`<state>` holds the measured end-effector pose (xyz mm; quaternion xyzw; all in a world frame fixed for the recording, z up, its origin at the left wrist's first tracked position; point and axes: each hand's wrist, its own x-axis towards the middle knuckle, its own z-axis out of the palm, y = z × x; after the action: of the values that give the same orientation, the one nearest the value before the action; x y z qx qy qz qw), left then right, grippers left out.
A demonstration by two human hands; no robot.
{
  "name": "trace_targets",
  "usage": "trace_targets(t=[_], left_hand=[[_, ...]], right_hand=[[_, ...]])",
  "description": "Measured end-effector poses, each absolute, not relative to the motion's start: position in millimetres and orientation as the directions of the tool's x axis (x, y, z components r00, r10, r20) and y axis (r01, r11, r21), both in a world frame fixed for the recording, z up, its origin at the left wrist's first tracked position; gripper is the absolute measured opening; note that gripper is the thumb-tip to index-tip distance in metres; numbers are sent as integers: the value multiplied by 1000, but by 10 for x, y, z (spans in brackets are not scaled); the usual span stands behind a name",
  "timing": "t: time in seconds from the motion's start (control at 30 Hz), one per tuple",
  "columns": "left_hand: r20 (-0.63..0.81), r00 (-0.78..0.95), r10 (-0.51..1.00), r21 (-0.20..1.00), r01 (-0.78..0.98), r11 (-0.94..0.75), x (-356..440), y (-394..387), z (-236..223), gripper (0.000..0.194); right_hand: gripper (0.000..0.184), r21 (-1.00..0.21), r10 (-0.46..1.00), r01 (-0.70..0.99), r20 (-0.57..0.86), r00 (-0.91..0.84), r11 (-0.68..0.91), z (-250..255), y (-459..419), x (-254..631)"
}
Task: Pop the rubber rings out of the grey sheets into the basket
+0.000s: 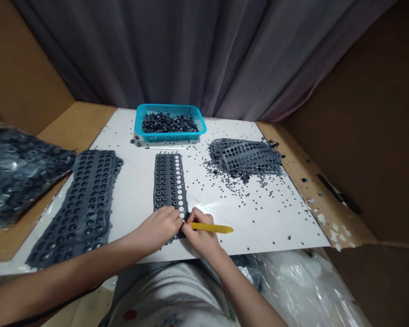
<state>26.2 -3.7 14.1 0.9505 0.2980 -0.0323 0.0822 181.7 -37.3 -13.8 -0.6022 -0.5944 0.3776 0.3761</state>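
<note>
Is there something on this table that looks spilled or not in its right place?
Yes. Many small dark pieces lie scattered over the right side of the white board, and some reach the wooden edge beyond it, loose, outside the blue basket.

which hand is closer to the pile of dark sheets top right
The right hand is nearer, down and left of the pile of dark perforated sheets. The left hand is farther left of the pile, just beyond the right hand.

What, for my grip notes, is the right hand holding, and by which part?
A yellow tapered stick, gripped at its left end by the right hand.
</note>
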Motion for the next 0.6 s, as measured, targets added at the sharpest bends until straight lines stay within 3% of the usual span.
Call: trace_targets(t=[0.07,0.13,0.27,0.33,0.43,0.6], left_hand=[[-84,839,538,84,544,-835,250,-61,56,22],[-54,836,546,156,547,-823,229,-45,-5,21],[-19,694,719,579,594,-558,157,129,83,18],[-12,546,838,702,602,-382,99,233,204,18],[-27,487,873,726,609,-318,16,306,326,19],[-27,706,708,651,550,-524,2,209,211,20]], right_hand=[[13,-902,1000,430,-10,20,-17,-143,-376,1821],[14,-902,1000,431,-13,29,-24,-139,-381,1818],[14,-905,998,422,-39,39,-52,-106,-384,1807],[13,-915,997,396,-71,33,-79,-98,-376,1813],[11,-944,993,309,-115,18,-115,-108,-352,1843],[8,-956,992,265,-113,56,-124,-120,-317,1859]])
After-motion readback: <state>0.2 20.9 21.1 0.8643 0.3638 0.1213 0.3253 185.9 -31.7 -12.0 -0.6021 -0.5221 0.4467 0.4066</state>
